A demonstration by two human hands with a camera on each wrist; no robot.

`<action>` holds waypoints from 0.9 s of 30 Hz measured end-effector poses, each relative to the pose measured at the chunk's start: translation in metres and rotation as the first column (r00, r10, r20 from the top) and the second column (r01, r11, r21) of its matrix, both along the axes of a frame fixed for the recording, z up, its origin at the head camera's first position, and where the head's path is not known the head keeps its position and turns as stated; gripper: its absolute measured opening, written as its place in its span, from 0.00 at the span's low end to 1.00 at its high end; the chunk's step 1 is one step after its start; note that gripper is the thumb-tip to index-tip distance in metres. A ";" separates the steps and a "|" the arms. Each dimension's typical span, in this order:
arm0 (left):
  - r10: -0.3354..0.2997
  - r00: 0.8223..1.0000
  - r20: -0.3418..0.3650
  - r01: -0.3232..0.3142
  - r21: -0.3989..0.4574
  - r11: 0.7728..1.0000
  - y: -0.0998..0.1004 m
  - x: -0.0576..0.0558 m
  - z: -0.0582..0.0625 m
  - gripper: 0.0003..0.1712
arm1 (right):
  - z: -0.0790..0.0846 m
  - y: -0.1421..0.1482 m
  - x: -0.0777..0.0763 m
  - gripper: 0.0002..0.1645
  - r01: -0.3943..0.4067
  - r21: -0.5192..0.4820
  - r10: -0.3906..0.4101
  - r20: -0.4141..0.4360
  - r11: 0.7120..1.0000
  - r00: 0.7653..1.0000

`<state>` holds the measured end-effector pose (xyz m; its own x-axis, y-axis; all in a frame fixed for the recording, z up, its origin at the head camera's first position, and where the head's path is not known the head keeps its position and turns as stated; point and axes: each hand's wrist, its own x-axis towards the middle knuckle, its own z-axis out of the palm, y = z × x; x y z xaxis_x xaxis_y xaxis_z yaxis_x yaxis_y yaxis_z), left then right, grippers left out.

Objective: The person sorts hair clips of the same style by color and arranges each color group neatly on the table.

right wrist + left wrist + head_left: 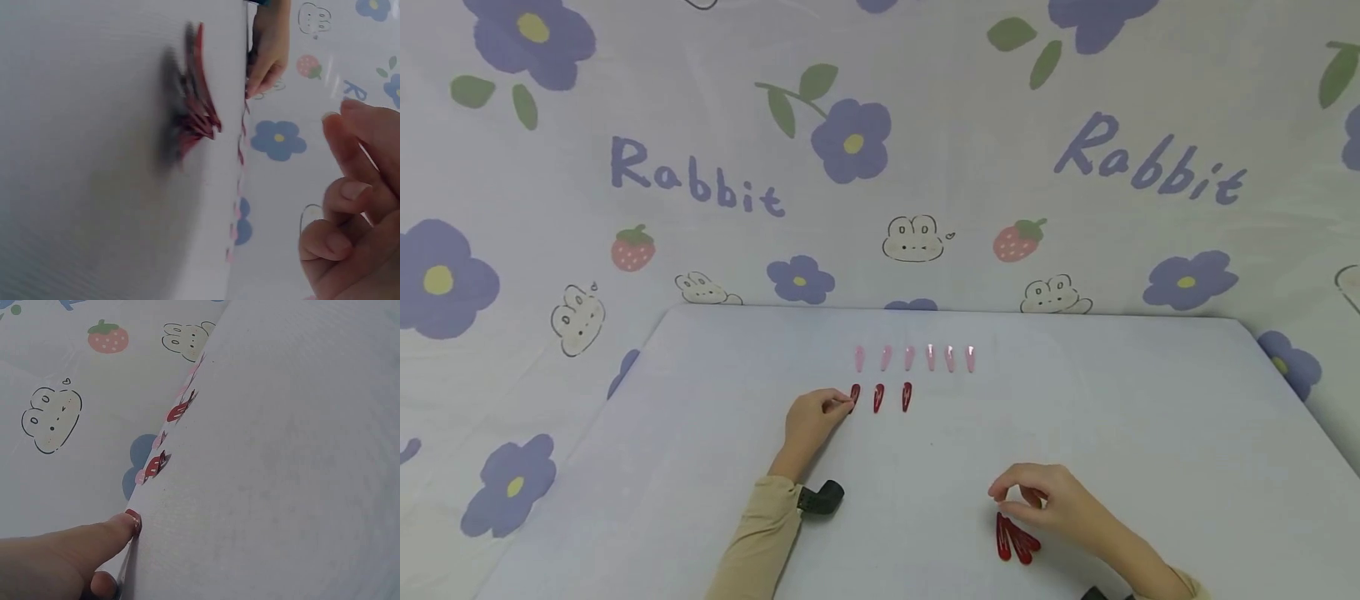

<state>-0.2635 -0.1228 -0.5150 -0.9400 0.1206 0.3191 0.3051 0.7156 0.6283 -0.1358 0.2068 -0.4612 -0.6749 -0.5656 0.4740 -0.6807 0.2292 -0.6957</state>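
Observation:
Three dark red snap hair clips stand in a short row on the table. My left hand [814, 419] is at the row's left end, pinching the leftmost red hair clip [854, 395] between thumb and finger; the fingertips cover part of it. To its right lie the middle red clip [878, 398] and the right-hand one [907, 397]. My right hand [1047, 500] hovers by a fanned pile of red hair clips [1017, 540], fingers loosely bent with nothing between them. In the right wrist view the pile [199, 100] looks blurred, apart from the fingers.
Behind the red row runs a line of several pale pink hair clips [910, 358], tips toward me. Everything lies on a white tabletop [1112, 400]. A cloth printed with flowers and rabbits [925, 125] hangs along the far edge and the left side.

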 end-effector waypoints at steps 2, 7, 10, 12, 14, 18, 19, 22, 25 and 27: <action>0.003 1.000 0.005 -0.003 -0.003 1.000 0.000 -0.001 0.001 0.07 | -0.007 0.003 0.000 0.14 -0.011 0.031 0.009 0.064 0.999 0.998; 0.006 1.000 -0.002 -0.006 0.007 1.000 0.000 -0.002 0.001 0.06 | -0.014 0.006 0.000 0.09 -0.042 0.064 0.030 0.172 0.997 0.985; 0.008 1.000 0.004 -0.008 0.011 1.000 0.000 -0.002 0.000 0.05 | -0.013 0.005 0.003 0.10 -0.053 0.074 0.039 0.183 0.996 0.982; 0.010 1.000 0.012 -0.010 0.010 1.000 0.000 -0.001 0.000 0.05 | -0.016 0.005 0.005 0.11 -0.065 0.082 0.049 0.182 0.995 0.982; 0.006 1.000 0.015 -0.007 0.012 1.000 0.000 0.000 0.000 0.06 | -0.018 0.006 0.007 0.10 -0.070 0.087 0.054 0.181 0.994 0.982; 0.003 1.000 0.005 -0.004 0.013 1.000 0.001 0.000 0.001 0.06 | -0.023 0.008 0.006 0.11 -0.076 0.109 0.061 0.141 0.991 0.988; 0.002 1.000 0.003 -0.002 0.015 1.000 0.001 0.000 0.001 0.06 | -0.023 0.008 0.006 0.11 -0.080 0.117 0.066 0.119 0.990 0.991; 0.005 1.000 0.006 -0.005 0.012 1.000 0.001 0.001 0.002 0.07 | -0.026 0.007 0.006 0.12 -0.082 0.156 0.075 0.048 0.984 0.996; 0.009 1.000 0.013 -0.009 0.007 1.000 0.001 0.002 0.001 0.07 | -0.028 0.006 0.007 0.12 -0.087 0.187 0.088 0.004 0.978 0.996; 0.015 1.000 0.016 -0.016 0.004 1.000 0.000 0.002 0.001 0.06 | -0.028 0.004 0.008 0.12 -0.089 0.200 0.089 0.005 0.976 0.996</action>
<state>-0.2618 -0.1231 -0.5142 -0.9468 0.1047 0.3042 0.2837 0.7174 0.6363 -0.1280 0.2110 -0.4896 -0.6160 -0.7068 0.3479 -0.7073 0.3017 -0.6393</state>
